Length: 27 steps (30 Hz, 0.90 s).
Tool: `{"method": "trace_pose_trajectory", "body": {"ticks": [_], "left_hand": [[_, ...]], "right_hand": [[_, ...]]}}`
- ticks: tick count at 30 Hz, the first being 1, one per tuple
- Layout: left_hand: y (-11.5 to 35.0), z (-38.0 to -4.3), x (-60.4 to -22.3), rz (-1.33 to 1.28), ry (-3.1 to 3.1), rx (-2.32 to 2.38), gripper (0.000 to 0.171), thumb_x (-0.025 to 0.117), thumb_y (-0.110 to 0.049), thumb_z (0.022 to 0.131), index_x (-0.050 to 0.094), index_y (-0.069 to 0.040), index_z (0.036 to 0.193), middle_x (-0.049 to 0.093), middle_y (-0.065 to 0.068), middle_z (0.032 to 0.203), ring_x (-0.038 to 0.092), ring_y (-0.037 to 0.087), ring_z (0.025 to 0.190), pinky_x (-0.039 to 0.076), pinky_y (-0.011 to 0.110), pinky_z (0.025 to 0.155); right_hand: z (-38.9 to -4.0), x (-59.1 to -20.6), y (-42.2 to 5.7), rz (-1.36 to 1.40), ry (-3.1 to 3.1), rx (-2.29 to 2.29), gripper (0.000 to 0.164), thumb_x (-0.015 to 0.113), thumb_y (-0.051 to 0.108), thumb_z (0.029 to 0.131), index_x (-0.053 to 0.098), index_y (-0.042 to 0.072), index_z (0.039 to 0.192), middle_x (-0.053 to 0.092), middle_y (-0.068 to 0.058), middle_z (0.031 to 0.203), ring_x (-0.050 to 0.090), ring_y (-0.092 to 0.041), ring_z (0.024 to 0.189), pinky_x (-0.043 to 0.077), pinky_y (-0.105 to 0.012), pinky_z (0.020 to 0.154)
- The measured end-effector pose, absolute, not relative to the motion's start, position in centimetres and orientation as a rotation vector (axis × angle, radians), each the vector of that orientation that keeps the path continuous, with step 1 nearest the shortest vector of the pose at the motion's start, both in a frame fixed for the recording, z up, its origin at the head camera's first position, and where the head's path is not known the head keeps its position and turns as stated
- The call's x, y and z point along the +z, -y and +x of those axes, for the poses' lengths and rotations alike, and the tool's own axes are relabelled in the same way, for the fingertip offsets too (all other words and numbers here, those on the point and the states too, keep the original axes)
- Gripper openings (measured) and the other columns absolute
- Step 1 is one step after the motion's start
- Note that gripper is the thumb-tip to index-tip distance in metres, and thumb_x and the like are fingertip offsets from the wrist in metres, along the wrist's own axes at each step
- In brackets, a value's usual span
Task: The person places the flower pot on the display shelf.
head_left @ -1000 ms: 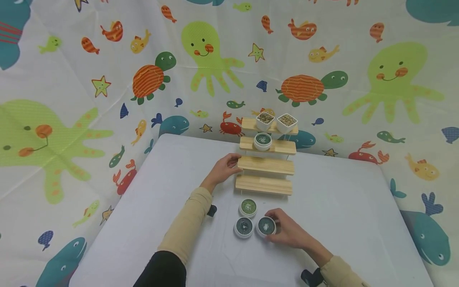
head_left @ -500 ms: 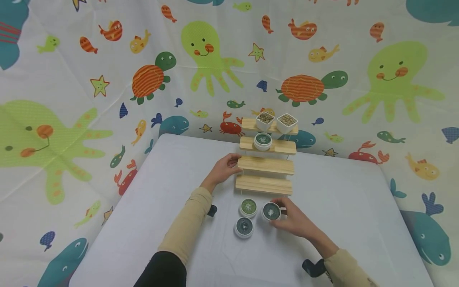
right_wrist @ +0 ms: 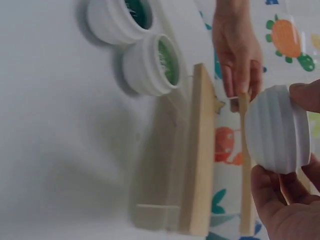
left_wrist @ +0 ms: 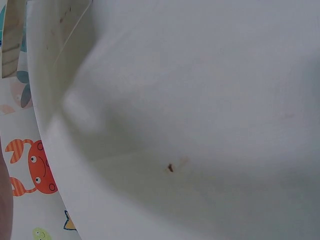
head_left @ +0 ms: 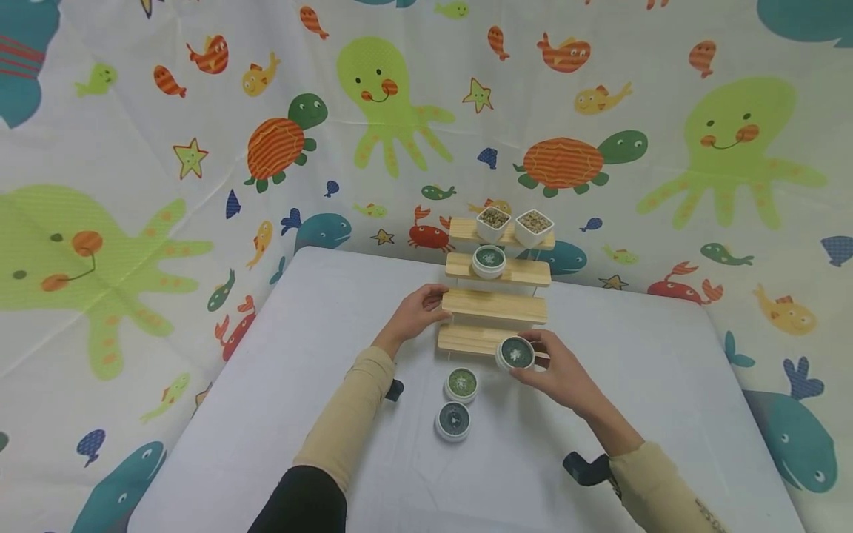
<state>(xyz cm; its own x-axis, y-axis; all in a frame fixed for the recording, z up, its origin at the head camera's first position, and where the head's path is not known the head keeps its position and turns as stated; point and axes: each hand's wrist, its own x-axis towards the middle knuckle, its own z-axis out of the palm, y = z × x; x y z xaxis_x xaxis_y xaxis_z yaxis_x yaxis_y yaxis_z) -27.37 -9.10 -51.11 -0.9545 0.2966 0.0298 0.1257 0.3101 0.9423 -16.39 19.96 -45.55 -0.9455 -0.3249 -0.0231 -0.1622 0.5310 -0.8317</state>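
Note:
In the head view, my right hand [head_left: 561, 376] holds a small round white pot [head_left: 515, 354] with a dark green top, fingers and thumb on its sides. The pot overlaps the right part of the lowest shelf [head_left: 469, 340] of a tiered wooden display stand [head_left: 493, 306]. Its ribbed white wall shows in the right wrist view, where the pot [right_wrist: 275, 130] is tilted, with fingers [right_wrist: 280, 197] beneath. My left hand [head_left: 415, 314] pinches the left end of the stand's second-lowest shelf. On the table stand a green-topped pot [head_left: 461, 384] and a dark-topped pot [head_left: 453, 421].
A dark-topped round pot [head_left: 489, 262] sits on the second shelf from the top. Two square white pots [head_left: 492, 224] with grainy filling occupy the top shelf. White cloth covers the table [head_left: 320, 318]; a sea-animal curtain [head_left: 426, 89] hangs behind it.
My right hand has lifted the dark-topped pot from beside the other two and carried it forward and slightly right, up to the lowest shelf. My left hand stays at the stand.

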Motion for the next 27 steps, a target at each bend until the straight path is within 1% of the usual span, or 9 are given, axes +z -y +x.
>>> {"method": "trace_pose_trajectory", "body": {"ticks": [6,14,19,27], "left_hand": [[9.1,-27.4,-51.2,0.388,-2.423,1.718,0.056,0.075,-0.013,0.087,0.050,0.000,0.136,0.053,0.015,0.138,0.051,0.024,0.130,0.043,0.023,0.108],[9.0,-27.6,-51.3,0.407,-2.423,1.736,0.055,0.075,-0.011,0.087,0.050,0.001,0.135,0.053,0.016,0.137,0.051,0.025,0.129,0.044,0.023,0.107],[9.0,-27.6,-51.3,0.395,-2.427,1.722,0.055,0.075,-0.012,0.087,0.050,0.000,0.135,0.053,0.015,0.138,0.051,0.024,0.129,0.044,0.022,0.107],[9.0,-27.5,-51.1,0.384,-2.430,1.712,0.055,0.075,-0.012,0.087,0.050,0.000,0.136,0.053,0.015,0.138,0.051,0.024,0.129,0.043,0.022,0.108]], "right_hand": [[-17.5,-44.5,-20.2,-0.329,-2.624,-1.413,0.066,0.078,0.021,0.083,0.044,0.001,0.136,0.047,-0.018,0.134,0.048,-0.038,0.125,0.045,-0.053,0.106],[-18.7,-43.8,-20.3,-0.216,-2.566,-1.536,0.070,0.077,0.026,0.085,0.041,0.002,0.140,0.048,-0.016,0.136,0.044,-0.034,0.128,0.039,-0.051,0.112],[-19.6,-43.3,-20.2,-0.152,-2.539,-1.619,0.070,0.076,0.027,0.086,0.040,0.004,0.141,0.047,-0.014,0.138,0.042,-0.033,0.131,0.038,-0.049,0.113],[-20.8,-42.5,-19.9,-0.064,-2.520,-1.707,0.071,0.073,0.027,0.089,0.036,0.001,0.144,0.043,-0.017,0.140,0.039,-0.033,0.133,0.036,-0.047,0.115]]}}
